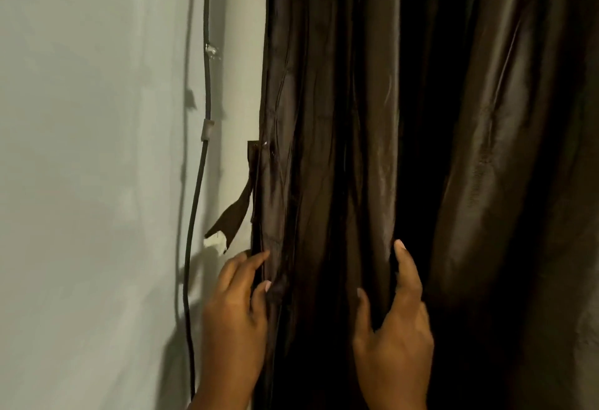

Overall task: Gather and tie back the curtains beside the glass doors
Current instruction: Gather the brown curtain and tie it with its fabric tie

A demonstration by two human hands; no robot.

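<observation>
A dark brown glossy curtain (340, 118) hangs in deep folds over the right two thirds of the view. My left hand (236, 315) grips its left edge, fingers behind the hem and thumb in front. My right hand (397, 328) holds a fold farther right, thumb on one side and fingers hidden behind the cloth. A brown tie-back strap (234, 215) hangs from the wall just left of the curtain edge, above my left hand, its loose end showing a pale patch. No glass doors are visible.
A pale wall (97, 150) fills the left side. A dark cable (197, 199) runs down it, fixed by a clip (207, 129), and passes close to the left of the strap and my left hand.
</observation>
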